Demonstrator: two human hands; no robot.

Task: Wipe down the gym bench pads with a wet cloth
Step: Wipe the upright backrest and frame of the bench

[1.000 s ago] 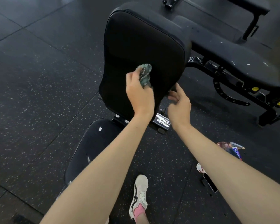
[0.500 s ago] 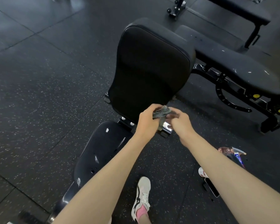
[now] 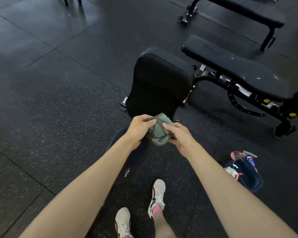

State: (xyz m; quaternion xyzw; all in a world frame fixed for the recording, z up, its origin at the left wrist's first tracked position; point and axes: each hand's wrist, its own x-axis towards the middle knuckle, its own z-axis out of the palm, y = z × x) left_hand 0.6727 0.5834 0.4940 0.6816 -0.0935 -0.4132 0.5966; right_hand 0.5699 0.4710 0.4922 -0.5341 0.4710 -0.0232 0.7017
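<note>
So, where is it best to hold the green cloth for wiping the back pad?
Probably its bunched lower end, from the near side: the cloth is crumpled between left hand and right hand, and its nubby green face sits uppermost, nearest the back pad.

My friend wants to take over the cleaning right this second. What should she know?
Left hand: pinches the green cloth near its top edge.
Right hand: grips the cloth's other side.
Where: the cloth is bunched between both hands and touches no pad. It is in front of the upright back pad and above the seat pad.
Done: cannot tell which pads are already wiped.
Left: the neighbouring bench pad shows white marks, so it probably needs wiping.
</note>
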